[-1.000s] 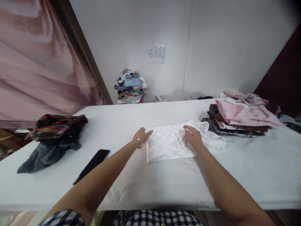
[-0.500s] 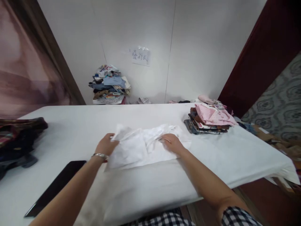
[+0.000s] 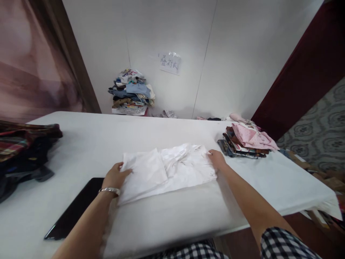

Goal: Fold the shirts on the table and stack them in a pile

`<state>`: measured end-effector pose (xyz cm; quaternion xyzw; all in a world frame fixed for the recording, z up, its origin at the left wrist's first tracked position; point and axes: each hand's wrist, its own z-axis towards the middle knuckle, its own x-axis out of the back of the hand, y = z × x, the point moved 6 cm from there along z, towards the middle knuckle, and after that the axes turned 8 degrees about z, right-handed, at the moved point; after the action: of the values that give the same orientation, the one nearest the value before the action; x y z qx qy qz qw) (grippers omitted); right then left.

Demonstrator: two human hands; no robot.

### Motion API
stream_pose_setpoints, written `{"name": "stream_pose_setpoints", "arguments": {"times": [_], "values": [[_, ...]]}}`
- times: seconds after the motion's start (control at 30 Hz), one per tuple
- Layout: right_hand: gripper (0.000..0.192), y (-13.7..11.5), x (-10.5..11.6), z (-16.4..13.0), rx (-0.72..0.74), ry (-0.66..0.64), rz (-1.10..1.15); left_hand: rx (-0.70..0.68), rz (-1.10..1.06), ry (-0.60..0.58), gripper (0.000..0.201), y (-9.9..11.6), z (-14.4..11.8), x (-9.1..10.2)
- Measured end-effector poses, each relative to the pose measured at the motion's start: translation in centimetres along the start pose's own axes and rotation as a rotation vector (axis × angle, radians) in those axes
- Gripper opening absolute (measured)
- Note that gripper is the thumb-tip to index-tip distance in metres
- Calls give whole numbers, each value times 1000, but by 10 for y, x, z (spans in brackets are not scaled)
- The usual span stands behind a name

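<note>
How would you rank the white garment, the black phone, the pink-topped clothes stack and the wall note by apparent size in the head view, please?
1. white garment
2. black phone and pink-topped clothes stack: look alike, and the phone lies nearer, so unranked
3. wall note

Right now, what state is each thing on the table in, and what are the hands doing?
White garment: lying flat, partly folded, left part folded over the middle.
Left hand: grips the garment's left edge.
Right hand: grips the garment's right edge.
Phone: flat, screen dark, beside the left wrist.
Folded stack: piled neatly, far right.
Dark clothes heap: crumpled, unfolded, far left.
Table: covered in white cloth.
</note>
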<state>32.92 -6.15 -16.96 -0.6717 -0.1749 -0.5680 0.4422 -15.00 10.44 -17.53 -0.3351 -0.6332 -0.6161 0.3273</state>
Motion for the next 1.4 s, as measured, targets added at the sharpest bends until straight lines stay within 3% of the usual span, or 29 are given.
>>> {"name": "stream_pose_setpoints", "arguments": {"times": [0.13, 0.2, 0.27, 0.4, 0.47, 0.53, 0.63, 0.77, 1.0, 1.13, 1.27, 1.4], "values": [[38, -17, 9, -10, 32, 43, -35, 10, 6, -76, 59, 1, -5, -3], [44, -48, 11, -19, 133, 82, -2, 3, 0, -87, 59, 3, -7, -4], [46, -95, 6, -37, 314, 75, 145, 1, -17, -102, 58, 3, -7, -5], [52, -193, -25, -88, 616, -120, 462, 8, -48, -87, 57, 4, -9, -4], [56, -227, -49, -113, 712, -247, 414, 11, -58, -79, 57, 5, -12, -2], [57, -246, -73, -133, 773, -353, 271, 21, -77, -83, 59, 6, -15, 0], [54, -249, -91, -148, 778, -404, 115, 51, -106, -76, 67, 6, -17, 2], [55, -239, -87, -155, 726, -355, 110, 94, -165, -56, 70, 1, -15, 3], [56, -227, -90, -172, 720, -476, 195, 37, -154, -66, 64, 4, -9, 0], [58, -220, -80, -168, 718, -518, 328, 32, -167, -58, 61, 14, -9, 5], [59, -208, -65, -160, 659, -438, 545, 11, -125, -30, 59, 25, -8, 17], [56, -192, -61, -151, 447, -465, 993, -34, -93, -26, 59, 50, -13, 30]]}}
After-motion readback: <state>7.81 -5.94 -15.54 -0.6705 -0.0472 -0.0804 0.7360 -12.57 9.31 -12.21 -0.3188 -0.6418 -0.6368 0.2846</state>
